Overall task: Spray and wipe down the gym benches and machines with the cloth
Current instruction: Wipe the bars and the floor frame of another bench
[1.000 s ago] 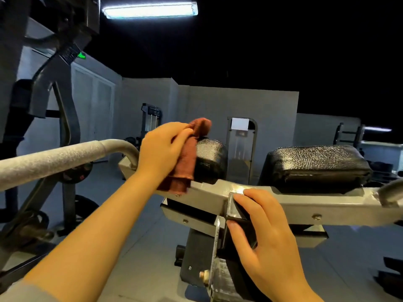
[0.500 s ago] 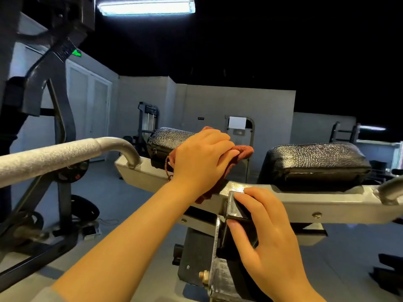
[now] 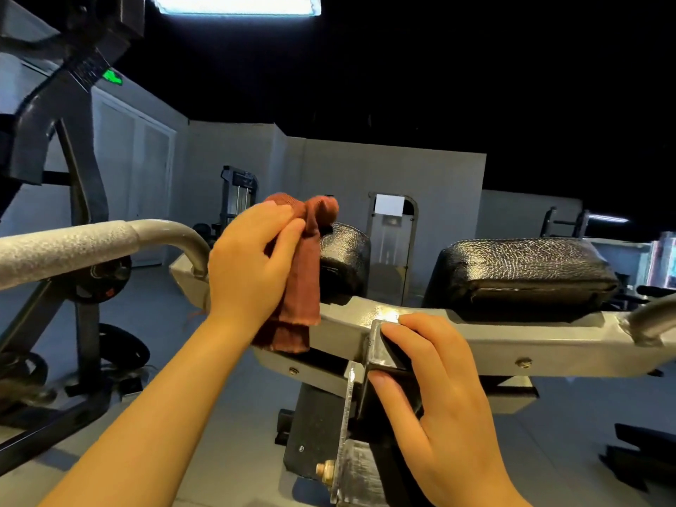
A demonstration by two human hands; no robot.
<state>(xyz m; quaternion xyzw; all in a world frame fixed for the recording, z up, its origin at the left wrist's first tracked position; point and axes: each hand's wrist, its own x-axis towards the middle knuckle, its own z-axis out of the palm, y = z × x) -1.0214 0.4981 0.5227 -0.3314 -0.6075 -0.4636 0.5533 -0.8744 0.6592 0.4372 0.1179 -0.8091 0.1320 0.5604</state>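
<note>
Head view of a gym machine during wiping. The left hand [image 3: 252, 267] grips a reddish-brown cloth [image 3: 301, 283], fingers and thumb curled round its bunched upper part; the lower part hangs down and lies against the left end of the grey metal crossbar [image 3: 512, 334]. The cloth also touches the left side of the left black pad [image 3: 345, 261], which stands on the crossbar. The right black pad [image 3: 523, 276] sits further right on the same bar, apart from the cloth and from both hands.

The right hand [image 3: 439, 400] rests on the metal bracket [image 3: 380, 345] where the crossbar meets the upright post, its fingers bent over the bracket's top edge and its thumb against the plate below; it holds the frame, not the cloth. A brass-coloured bolt [image 3: 325, 470] shows low on the post.

A grey handle [image 3: 91, 243] with a textured sleeve curves in from the left and joins the crossbar behind the left hand. Beyond it stands a dark machine frame carrying a weight plate [image 3: 100, 276].

A green lit sign [image 3: 111, 75] glows at upper left; its characters are too blurred to read. A white card [image 3: 389, 206] on the rear machine shows no legible writing. A ceiling light [image 3: 237, 4] lies overhead.
</note>
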